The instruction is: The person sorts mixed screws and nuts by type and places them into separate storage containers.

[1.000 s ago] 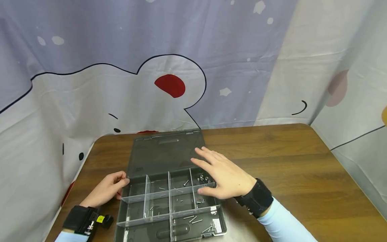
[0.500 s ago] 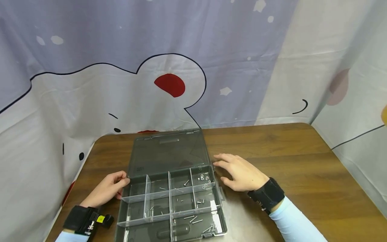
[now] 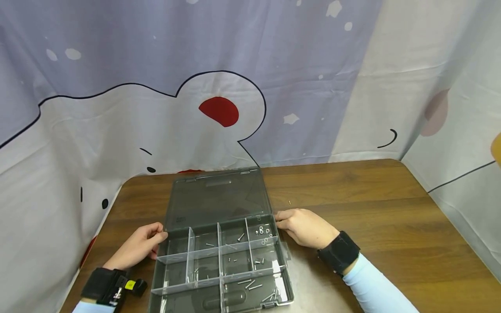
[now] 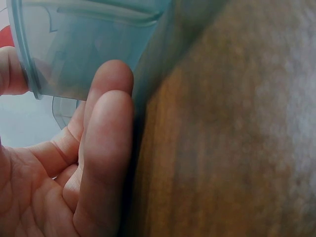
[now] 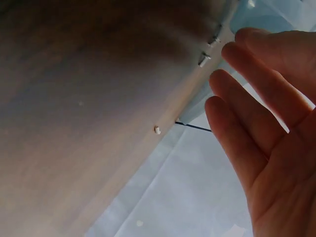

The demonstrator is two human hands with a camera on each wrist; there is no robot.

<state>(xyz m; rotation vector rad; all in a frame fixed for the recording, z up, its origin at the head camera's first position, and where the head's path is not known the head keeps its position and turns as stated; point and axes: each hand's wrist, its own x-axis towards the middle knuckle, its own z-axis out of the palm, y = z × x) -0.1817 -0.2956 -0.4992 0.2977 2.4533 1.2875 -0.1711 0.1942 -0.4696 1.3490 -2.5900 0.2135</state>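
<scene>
A translucent grey compartment box (image 3: 203, 300) lies on the table with its lid (image 3: 219, 198) folded back. My left hand (image 3: 138, 243) grips the box's left wall near the hinge; in the left wrist view the thumb is at the rim and the fingers are against the outer wall (image 4: 64, 69). My right hand (image 3: 307, 226) is low beside the back right corner, fingers loosely bent. Small metal pieces (image 5: 204, 59) lie near its fingertips in the right wrist view; none is visibly held. One tiny piece (image 3: 289, 202) lies behind that hand.
Nuts (image 3: 261, 229) sit in the back right compartment. Screws (image 3: 250, 284) lie in the front right one, and a few more in the middle ones. Clear dividers (image 3: 219, 248) separate the compartments. A patterned curtain (image 3: 305, 87) hangs behind the wooden table (image 3: 375, 217).
My right hand has moved right from above the box and come down beside its back right corner, its spread fingers drawing in. The tiny piece behind it now shows. The left hand stays put.
</scene>
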